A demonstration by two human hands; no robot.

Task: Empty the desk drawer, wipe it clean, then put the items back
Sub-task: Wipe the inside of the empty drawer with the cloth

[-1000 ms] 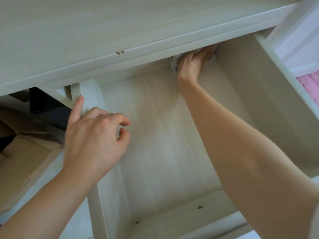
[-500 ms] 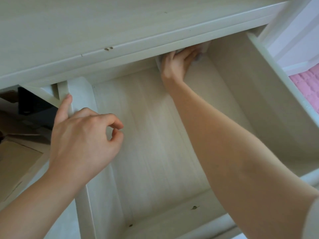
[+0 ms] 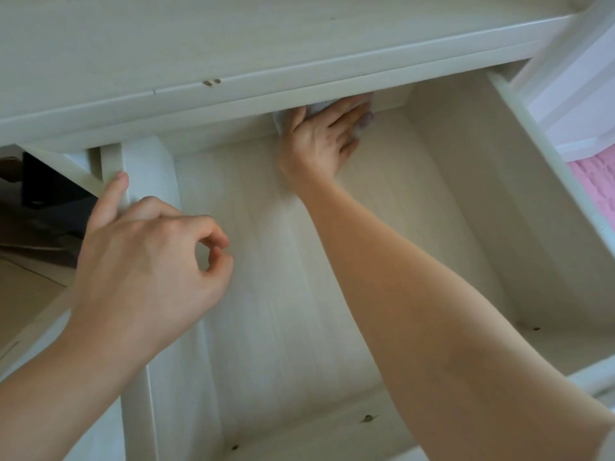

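Observation:
The pulled-out desk drawer (image 3: 266, 261) is pale wood and holds no items. My right hand (image 3: 319, 138) reaches to its back wall, under the desk's edge, and grips a bunched white cloth (image 3: 317, 108) pressed against the drawer floor. Most of the cloth is hidden beneath the palm and fingers. My left hand (image 3: 143, 267) rests on the drawer's left side wall (image 3: 146, 168), with the index finger lying along the rim, the other fingers loosely curled and nothing in it.
The desk top (image 3: 233, 38) overhangs the back of the drawer. The drawer's right wall (image 3: 482, 194) stands tall, with pink fabric (image 3: 595, 184) beyond it. Brown cardboard (image 3: 26, 287) and a dark object (image 3: 50, 188) lie on the floor to the left.
My right hand has slid the cloth leftward along the drawer's back edge, away from the right rear corner. My left hand stays on the left wall.

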